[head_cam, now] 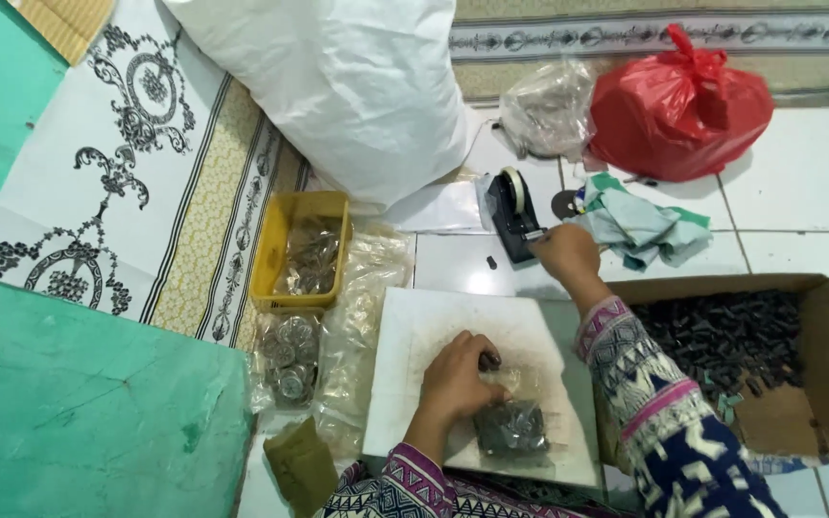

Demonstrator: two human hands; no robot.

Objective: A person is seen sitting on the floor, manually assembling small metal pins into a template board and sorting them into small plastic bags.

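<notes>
The left hand point(455, 376) presses its fingers on a small filled bag point(510, 428), keeping it folded; at one o'clock, the right hand point(564, 251) pinches tape at the dispenser point(510, 213).

Left hand point(455, 377) pressed down with fingers curled, right hand point(564, 253) stretched forward, pinching

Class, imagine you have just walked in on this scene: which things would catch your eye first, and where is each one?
The bright red plastic bag at the top right stands out most, beside a big white sack at top centre. In the middle, the left hand presses a small clear packet of dark parts onto a white board, while the right hand reaches to a black tape dispenser.
</notes>
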